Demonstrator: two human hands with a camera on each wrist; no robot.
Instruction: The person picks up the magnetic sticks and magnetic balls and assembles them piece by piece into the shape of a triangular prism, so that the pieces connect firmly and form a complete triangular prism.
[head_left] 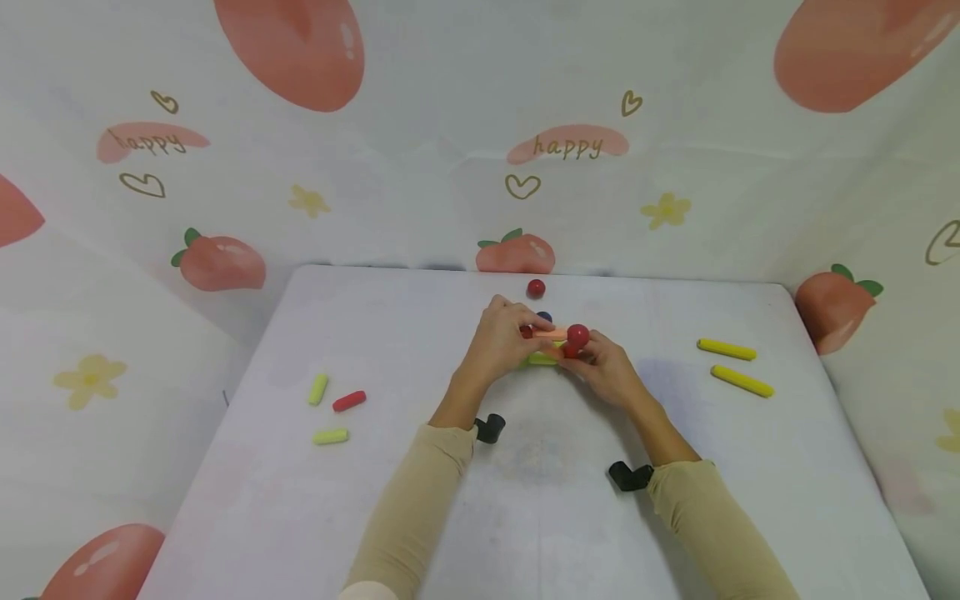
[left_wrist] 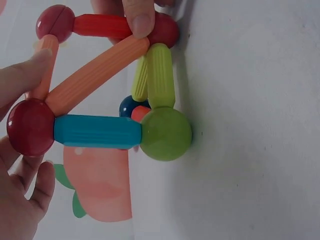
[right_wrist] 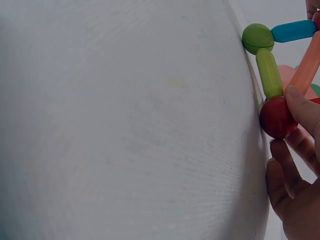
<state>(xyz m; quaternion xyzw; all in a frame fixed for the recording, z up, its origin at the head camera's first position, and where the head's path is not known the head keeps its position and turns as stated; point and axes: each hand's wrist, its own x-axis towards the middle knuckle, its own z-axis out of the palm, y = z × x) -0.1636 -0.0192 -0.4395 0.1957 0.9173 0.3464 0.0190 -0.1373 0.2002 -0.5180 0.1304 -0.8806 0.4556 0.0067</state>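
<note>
Magnetic rod-and-ball frame [head_left: 551, 337] at the white table's [head_left: 420, 350] far middle, left hand [head_left: 498, 337] pinching its orange rod [left_wrist: 95, 75], right hand [head_left: 607, 367] gripping a red ball [right_wrist: 275, 117], loose yellow rods [head_left: 733, 365] well apart.

The head view looks down from above onto the table [head_left: 375, 467]; both wrist views sit close, sideways, sharing the green ball [left_wrist: 165, 134] of the rod-and-ball frame.

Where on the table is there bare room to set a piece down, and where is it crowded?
Bare cloth lies between the short sticks at the left and the left hand, and between the right hand and the yellow sticks. The near table between the sleeves is also bare. It is crowded around the stick-and-ball structure and loose red ball.
</note>
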